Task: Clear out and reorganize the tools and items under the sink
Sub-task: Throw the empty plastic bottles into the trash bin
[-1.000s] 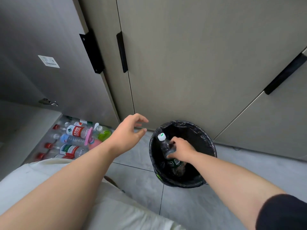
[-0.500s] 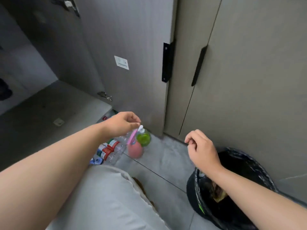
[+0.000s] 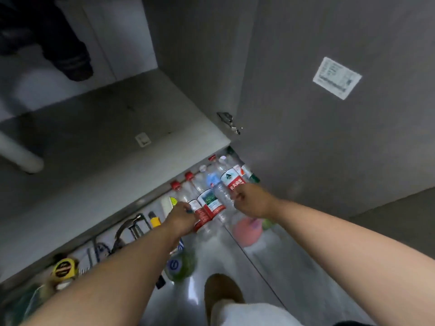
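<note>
Several plastic water bottles (image 3: 208, 196) with red caps and red or green labels lie in a row on the floor, against the base of the open sink cabinet. My left hand (image 3: 182, 216) is curled around the lower end of a red-labelled bottle (image 3: 200, 216) at the near side of the row. At the far side, the fingers of my right hand (image 3: 249, 201) are closed on another red-labelled bottle (image 3: 231, 182). A pink bottle (image 3: 247, 231) lies just under my right wrist. The picture is blurred by motion.
Tools lie along the cabinet base at the left: a yellow tape measure (image 3: 63, 269), a metal hand tool (image 3: 130, 228) and a yellow-handled knife (image 3: 154, 221). A green bottle (image 3: 181, 267) lies under my left forearm. The cabinet door (image 3: 329, 142) stands open on the right. A white pipe (image 3: 22, 157) crosses the cabinet floor (image 3: 94, 137). My brown shoe (image 3: 221, 292) is near.
My right hand dropped a bottle into the black bin, then left it. My view swung left to the cabinet, and both hands came down onto the row of bottles.
</note>
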Motion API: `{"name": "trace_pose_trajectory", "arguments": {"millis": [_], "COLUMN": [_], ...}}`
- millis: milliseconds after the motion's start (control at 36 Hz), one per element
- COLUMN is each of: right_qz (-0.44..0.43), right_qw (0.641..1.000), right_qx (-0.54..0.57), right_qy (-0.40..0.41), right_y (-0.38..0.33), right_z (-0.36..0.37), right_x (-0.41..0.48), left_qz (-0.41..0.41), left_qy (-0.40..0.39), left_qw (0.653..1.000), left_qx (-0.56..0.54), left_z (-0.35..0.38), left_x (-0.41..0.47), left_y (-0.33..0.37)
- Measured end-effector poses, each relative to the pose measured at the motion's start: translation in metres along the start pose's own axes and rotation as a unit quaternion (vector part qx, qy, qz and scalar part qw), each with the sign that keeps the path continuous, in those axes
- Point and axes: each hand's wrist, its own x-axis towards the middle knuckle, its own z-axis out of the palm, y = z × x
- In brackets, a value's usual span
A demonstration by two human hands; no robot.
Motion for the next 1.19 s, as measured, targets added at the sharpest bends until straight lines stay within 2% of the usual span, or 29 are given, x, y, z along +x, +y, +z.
{"name": "trace_pose_trajectory", "arguments": {"millis": [83, 139, 250, 333, 500, 611, 861, 972, 1194], "right_qz": [0.023, 0.079, 0.182, 0.215, 0.23, 0.232, 0.195, 0.181, 0.174], "right_qw": [0.996, 0.992, 0.98, 0.974, 0.971, 0.973, 0.975, 0.977, 0.974], "right_qx": [-0.077, -0.082, -0.077, -0.073, -0.069, 0.011, 0.102, 0.106, 0.133], "right_qy": [0.045, 0.061, 0.028, 0.006, 0.007, 0.021, -0.039, -0.042, -0.052], "right_y": [-0.001, 0.003, 0.016, 0.018, 0.018, 0.017, 0.007, 0.004, 0.011], "right_z": [0.016, 0.024, 0.034, 0.037, 0.044, 0.043, 0.039, 0.042, 0.047], "right_x": [0.044, 0.066, 0.097, 0.11, 0.125, 0.126, 0.11, 0.108, 0.111], "left_qz": [-0.025, -0.045, -0.089, -0.12, -0.149, -0.159, -0.169, -0.158, -0.149], "left_qy": [0.026, 0.039, 0.058, 0.071, 0.086, 0.086, 0.086, 0.088, 0.069], "left_qw": [0.999, 0.998, 0.994, 0.99, 0.985, 0.984, 0.981, 0.984, 0.986], "left_qx": [-0.016, -0.008, 0.011, 0.002, -0.003, -0.004, -0.03, 0.002, -0.039], "left_z": [0.01, 0.014, 0.024, 0.031, 0.046, 0.047, 0.045, 0.051, 0.05], "left_x": [0.036, 0.055, 0.084, 0.103, 0.119, 0.116, 0.104, 0.104, 0.103], "left_y": [-0.013, -0.017, -0.018, -0.018, -0.024, -0.022, -0.014, -0.01, -0.013]}}
